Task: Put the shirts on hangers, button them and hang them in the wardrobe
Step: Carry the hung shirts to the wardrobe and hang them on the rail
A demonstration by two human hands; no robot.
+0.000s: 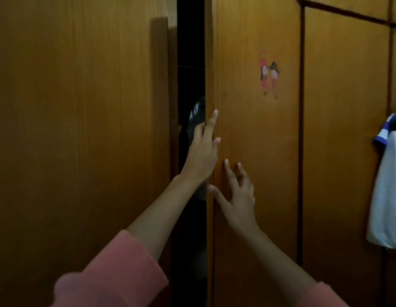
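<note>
Left hand (pixel 200 152) spread on wardrobe door (pixel 257 140) edge, right hand (pixel 237 196) splayed, fingertips touching it

Dim, warm light over orange-brown wooden panels (pixel 345 129) filling the whole view, dark vertical seams between them, a small red cartoon sticker (pixel 268 74) on one, a tall shadow (pixel 159 96) at left.

Home bedroom, by the look. Tall orange-brown wood-veneer wardrobe w/ flat doors (pixel 257 151) filling the view, one door ajar on a dark interior w/ dark clothing (pixel 196 120) inside. Small red cartoon sticker (pixel 268 74) on door front. White garment w/ blue-striped trim (pixel 385 185) hanging at right edge.
</note>
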